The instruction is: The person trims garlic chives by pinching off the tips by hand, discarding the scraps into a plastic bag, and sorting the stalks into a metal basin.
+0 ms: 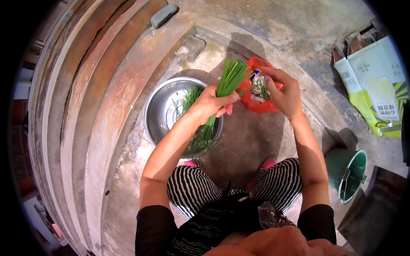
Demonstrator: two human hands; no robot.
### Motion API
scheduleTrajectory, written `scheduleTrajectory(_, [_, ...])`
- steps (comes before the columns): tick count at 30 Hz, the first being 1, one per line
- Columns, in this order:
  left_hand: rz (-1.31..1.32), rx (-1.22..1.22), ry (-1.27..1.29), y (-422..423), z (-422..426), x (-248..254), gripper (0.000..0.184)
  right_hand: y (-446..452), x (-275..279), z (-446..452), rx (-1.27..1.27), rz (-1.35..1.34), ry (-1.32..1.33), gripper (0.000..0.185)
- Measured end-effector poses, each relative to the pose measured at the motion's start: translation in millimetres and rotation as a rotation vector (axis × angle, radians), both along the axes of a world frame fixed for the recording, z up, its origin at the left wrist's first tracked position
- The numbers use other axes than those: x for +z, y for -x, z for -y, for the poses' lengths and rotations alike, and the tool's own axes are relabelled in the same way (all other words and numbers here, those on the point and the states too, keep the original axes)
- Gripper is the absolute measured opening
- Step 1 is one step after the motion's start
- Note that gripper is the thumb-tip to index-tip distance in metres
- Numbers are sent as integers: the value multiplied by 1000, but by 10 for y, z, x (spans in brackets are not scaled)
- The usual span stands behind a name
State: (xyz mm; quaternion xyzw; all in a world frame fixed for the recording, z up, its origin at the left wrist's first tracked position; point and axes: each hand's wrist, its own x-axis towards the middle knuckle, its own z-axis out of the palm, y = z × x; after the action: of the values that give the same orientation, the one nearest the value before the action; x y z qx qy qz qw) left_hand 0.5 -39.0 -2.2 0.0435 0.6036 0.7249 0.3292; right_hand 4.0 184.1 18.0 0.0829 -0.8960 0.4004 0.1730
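A bundle of long green stalks is held in my left hand, its fingers wrapped round the middle and its lower ends hanging over a metal basin. More thin green stalks lie inside that basin. My right hand is over the right side of a red plastic bag, thumb and fingers bent; whether anything small is between them cannot be made out. Inside the open bag are pale and green scraps.
Concrete steps curve along the left. A grey stone and a flat rock lie beyond the basin. At the right are a green bucket and a white-and-green bag. Striped trouser legs are below.
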Motion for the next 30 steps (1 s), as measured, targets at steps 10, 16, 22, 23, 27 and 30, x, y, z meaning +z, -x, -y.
scheduleTrajectory(10, [-1,-19,23,-34,-44,37,19,21,-57,-54,182,492,574,13])
scheduleTrajectory(16, [-36,-62,58,-42,-63,40,19,39,-101,-24,159,417,637,13])
scheduleTrajectory(22, [4,-10,41,-27,-55,46,23,24,-53,2,87,126,171,11])
scheduleTrajectory(23, [5,-16,37,-27,-49,60,22,33,-38,-2,52,-95,-115,12])
scheduleTrajectory(27, [14,-45,-6,-18,-21,76,21,94,-11,-145,10,287,413,20])
scheduleTrajectory(30, [65,-127,41,-28,-45,120,19,85,18,-96,128,623,876,19])
